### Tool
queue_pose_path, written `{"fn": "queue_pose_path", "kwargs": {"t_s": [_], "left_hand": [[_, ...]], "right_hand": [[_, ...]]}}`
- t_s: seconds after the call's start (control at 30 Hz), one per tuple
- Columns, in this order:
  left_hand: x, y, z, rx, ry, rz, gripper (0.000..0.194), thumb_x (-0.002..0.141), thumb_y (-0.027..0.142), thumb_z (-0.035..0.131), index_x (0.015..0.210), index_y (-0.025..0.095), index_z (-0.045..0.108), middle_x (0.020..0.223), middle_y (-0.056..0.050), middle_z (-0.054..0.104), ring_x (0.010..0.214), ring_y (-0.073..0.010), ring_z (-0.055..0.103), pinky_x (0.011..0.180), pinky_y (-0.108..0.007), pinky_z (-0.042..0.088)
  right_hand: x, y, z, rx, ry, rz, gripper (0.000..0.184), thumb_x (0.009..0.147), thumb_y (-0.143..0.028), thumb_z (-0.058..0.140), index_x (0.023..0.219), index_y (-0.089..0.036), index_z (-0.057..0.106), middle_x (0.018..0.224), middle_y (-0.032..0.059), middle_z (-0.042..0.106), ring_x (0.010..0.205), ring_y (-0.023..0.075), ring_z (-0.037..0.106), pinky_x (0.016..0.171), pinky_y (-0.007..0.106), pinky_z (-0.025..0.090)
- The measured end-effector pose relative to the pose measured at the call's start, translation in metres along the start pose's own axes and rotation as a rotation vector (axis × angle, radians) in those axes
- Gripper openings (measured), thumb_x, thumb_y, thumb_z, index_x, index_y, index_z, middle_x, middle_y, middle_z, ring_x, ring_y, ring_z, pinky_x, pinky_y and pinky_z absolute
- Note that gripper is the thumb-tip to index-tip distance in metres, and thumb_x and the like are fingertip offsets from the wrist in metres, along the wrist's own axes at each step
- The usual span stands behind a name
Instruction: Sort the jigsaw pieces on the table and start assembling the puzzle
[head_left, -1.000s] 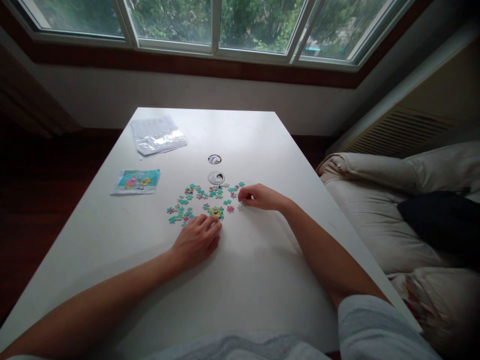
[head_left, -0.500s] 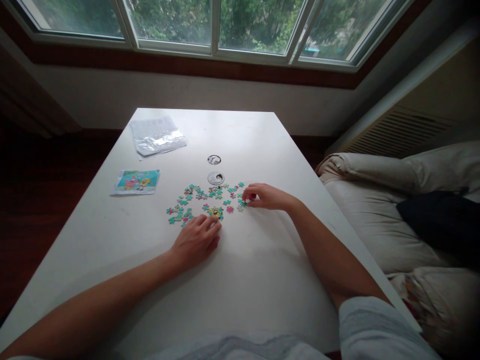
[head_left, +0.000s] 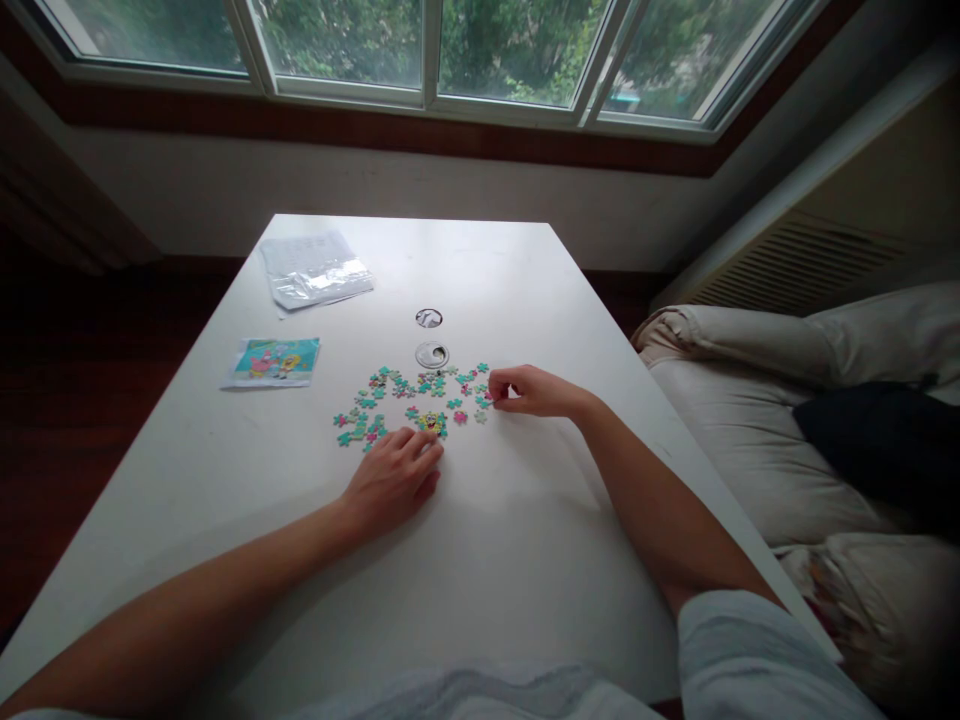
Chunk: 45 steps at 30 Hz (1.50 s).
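The right hand (head_left: 531,391) works at puzzle bits (head_left: 460,417) needing gentle fingers, left hand (head_left: 391,480) nearby; can't tell if either grip pinches.

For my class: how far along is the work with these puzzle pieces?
It looks early. Done: a small yellow cluster appears joined. In hand: the left hand is at its near edge; the right hand is by the rightmost pieces, its grip unclear. Left: many green and pink pieces lie spread out, mostly beyond and left of the cluster.

Small teal, pink and yellow puzzle pieces (head_left: 364,404), flat, in loose clusters on the white table (head_left: 480,560).
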<state>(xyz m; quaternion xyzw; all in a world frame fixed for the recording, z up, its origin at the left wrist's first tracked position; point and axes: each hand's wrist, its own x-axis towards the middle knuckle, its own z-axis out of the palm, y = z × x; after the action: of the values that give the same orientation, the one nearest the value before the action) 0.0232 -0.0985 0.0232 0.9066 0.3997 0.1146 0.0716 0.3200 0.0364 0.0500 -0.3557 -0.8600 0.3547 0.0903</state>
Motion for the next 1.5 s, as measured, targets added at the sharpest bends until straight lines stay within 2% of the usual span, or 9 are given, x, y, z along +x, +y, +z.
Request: {"fn": "queue_pose_path", "kwargs": {"t_s": [0.13,0.2,0.37,0.67,0.9,1.07,1.27,1.5], "left_hand": [[0.000,0.000,0.000,0.000,0.005,-0.003,0.026,0.094,0.021,0.054,0.119,0.020,0.059,0.129,-0.011,0.062,0.113,-0.0269,0.055,0.097,-0.045,0.050],[0.000,0.000,0.000,0.003,0.003,-0.005,0.025,0.094,0.021,0.054,0.119,0.021,0.059,0.129,-0.011,0.061,0.113,-0.0270,0.055,0.097,-0.045,0.050],[0.000,0.001,-0.002,0.005,-0.007,-0.005,0.025,0.094,0.021,0.054,0.118,0.020,0.059,0.129,-0.011,0.062,0.113,-0.0274,0.055,0.097,-0.046,0.050],[0.000,0.001,-0.001,0.006,0.011,0.001,0.025,0.094,0.020,0.054,0.118,0.020,0.060,0.128,-0.011,0.063,0.113,-0.0272,0.055,0.097,-0.045,0.050],[0.001,0.001,-0.002,0.019,0.001,-0.004,0.025,0.094,0.021,0.054,0.118,0.020,0.060,0.128,-0.011,0.062,0.112,-0.0266,0.056,0.096,-0.045,0.051],[0.001,0.001,-0.001,0.023,-0.009,-0.007,0.025,0.094,0.021,0.054,0.118,0.019,0.060,0.128,-0.011,0.062,0.112,-0.0268,0.055,0.097,-0.045,0.050],[0.001,0.002,-0.001,0.023,-0.007,-0.005,0.024,0.094,0.021,0.055,0.118,0.019,0.060,0.128,-0.011,0.062,0.111,-0.0268,0.055,0.096,-0.045,0.050],[0.001,0.001,-0.001,0.026,-0.007,-0.009,0.023,0.095,0.021,0.054,0.117,0.020,0.060,0.128,-0.010,0.062,0.112,-0.0265,0.055,0.096,-0.045,0.050]], "right_hand": [[0.000,0.002,-0.002,0.031,0.194,0.079,0.013,0.083,-0.033,0.063,0.085,-0.020,0.060,0.072,-0.0025,0.059,0.064,0.0116,0.046,0.062,0.024,0.036],[0.002,0.002,0.000,0.065,0.225,0.088,0.015,0.084,-0.034,0.062,0.088,-0.020,0.062,0.071,-0.0028,0.059,0.063,0.0116,0.046,0.062,0.025,0.036],[0.008,-0.004,0.009,0.111,0.179,0.041,0.022,0.088,-0.034,0.059,0.103,-0.019,0.067,0.075,-0.0007,0.067,0.064,0.0120,0.050,0.064,0.025,0.038],[0.011,-0.001,0.015,0.120,0.262,0.057,0.018,0.088,-0.030,0.061,0.100,-0.019,0.068,0.073,-0.0015,0.068,0.061,0.0108,0.048,0.062,0.023,0.037],[0.023,-0.026,0.050,0.083,0.154,-0.106,0.013,0.087,-0.018,0.062,0.096,-0.020,0.072,0.085,0.0015,0.071,0.075,0.0140,0.059,0.071,0.025,0.043],[0.031,-0.036,0.068,-0.045,0.179,-0.187,0.016,0.089,-0.011,0.061,0.092,-0.019,0.074,0.086,0.0044,0.070,0.085,0.0173,0.058,0.081,0.029,0.043],[0.031,-0.036,0.073,-0.093,0.235,-0.175,0.011,0.090,-0.012,0.062,0.092,-0.019,0.070,0.082,0.0036,0.068,0.083,0.0177,0.055,0.079,0.029,0.041],[0.032,-0.035,0.074,-0.164,0.217,-0.218,0.010,0.094,-0.016,0.061,0.088,-0.019,0.069,0.089,0.0055,0.068,0.087,0.0186,0.054,0.082,0.031,0.039]]}}
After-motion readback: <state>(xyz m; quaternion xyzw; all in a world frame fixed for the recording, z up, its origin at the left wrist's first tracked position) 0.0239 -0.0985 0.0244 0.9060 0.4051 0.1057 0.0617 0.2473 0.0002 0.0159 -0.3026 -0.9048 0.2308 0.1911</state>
